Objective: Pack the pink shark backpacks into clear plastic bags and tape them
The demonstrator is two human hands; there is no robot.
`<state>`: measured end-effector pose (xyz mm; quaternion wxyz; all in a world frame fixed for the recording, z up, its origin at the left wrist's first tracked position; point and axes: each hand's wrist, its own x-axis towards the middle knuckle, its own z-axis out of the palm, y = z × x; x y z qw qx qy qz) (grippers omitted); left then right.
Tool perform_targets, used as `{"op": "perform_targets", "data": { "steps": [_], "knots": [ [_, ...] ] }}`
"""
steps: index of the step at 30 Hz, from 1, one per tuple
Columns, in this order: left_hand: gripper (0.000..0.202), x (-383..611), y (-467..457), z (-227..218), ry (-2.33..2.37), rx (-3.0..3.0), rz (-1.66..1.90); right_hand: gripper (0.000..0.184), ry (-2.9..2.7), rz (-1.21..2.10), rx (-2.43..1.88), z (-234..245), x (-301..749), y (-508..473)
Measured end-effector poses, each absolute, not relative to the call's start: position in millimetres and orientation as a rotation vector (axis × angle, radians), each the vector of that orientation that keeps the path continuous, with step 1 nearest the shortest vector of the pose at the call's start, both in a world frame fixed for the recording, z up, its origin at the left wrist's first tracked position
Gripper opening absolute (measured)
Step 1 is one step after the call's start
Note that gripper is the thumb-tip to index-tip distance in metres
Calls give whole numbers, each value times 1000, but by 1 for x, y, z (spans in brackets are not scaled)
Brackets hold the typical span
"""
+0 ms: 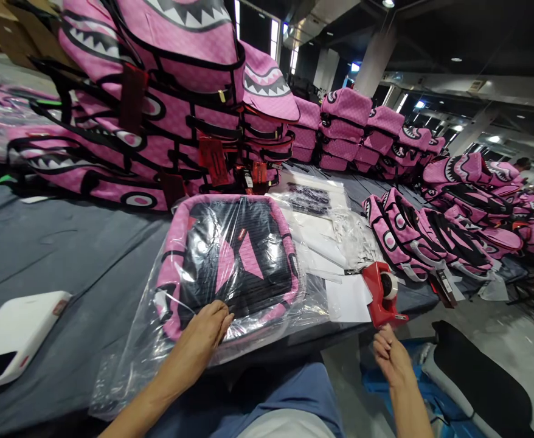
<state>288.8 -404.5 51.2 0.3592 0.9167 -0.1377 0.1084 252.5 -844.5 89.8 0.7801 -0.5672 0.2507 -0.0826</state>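
Note:
A pink and black backpack (239, 261) lies flat inside a clear plastic bag (134, 359) at the table's front edge, its black back panel and straps facing up. My left hand (205, 331) rests on the bag's near side, fingers curled closed on the plastic. Off to the right, my right hand (391, 358) is at the front end of a red tape dispenser (381, 298), just below its cutting edge. The right fingers are pinched together, but whatever is between them is too small to make out. A roll of tape (389, 285) sits in the dispenser.
Stacked pink shark-mouth backpacks (157, 109) rise behind the bag, with more rows along the table to the right. White papers (346, 298) and small plastic packets (356, 237) lie beside the dispenser. A white device (16, 334) stands at left, a black-seated chair (481, 377) at lower right.

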Motion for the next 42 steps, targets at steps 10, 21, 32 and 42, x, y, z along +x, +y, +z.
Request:
{"op": "perform_targets", "data": {
  "steps": [10, 21, 32, 42],
  "knots": [
    [56, 283, -413, 73, -282, 2373, 248, 40, -944, 924, -1846, 201, 370, -659],
    [56, 282, -411, 66, -281, 2380, 232, 39, -1347, 977, -2812, 174, 431, -605],
    [58, 285, -407, 88, -314, 2331, 106, 67, -1656, 90, -2537, 125, 336, -684],
    [47, 239, -324, 51, -352, 2574, 544, 70, -1625, -15, -2477, 102, 345, -688]
  ]
}}
